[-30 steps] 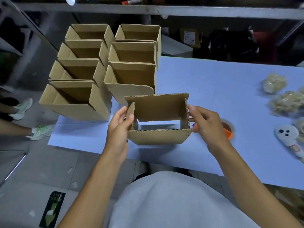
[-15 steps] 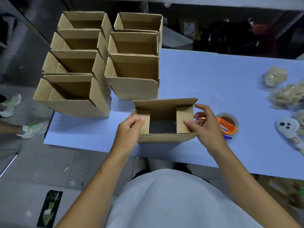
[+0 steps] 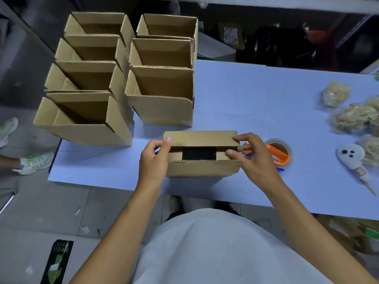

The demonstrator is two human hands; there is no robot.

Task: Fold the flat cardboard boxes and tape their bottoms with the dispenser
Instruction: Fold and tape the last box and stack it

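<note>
Cardboard box (image 3: 202, 153) pinched by fingers of left hand (image 3: 155, 158) and right hand (image 3: 253, 158), seven folded boxes (image 3: 123, 76) behind, one orange dispenser (image 3: 279, 154).

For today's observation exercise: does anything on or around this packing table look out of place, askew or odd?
The stacked finished boxes at the table's left corner lean over its edge, overhanging the floor. A white ghost-shaped toy and clumps of straw-like filler lie at the right. The box being folded looks undamaged.

The person wears a plain light grey T-shirt (image 3: 221, 249), loose over the torso. Both forearms are bare to the wrists, with no watch, rings or gloves on the 2 hands.
</note>
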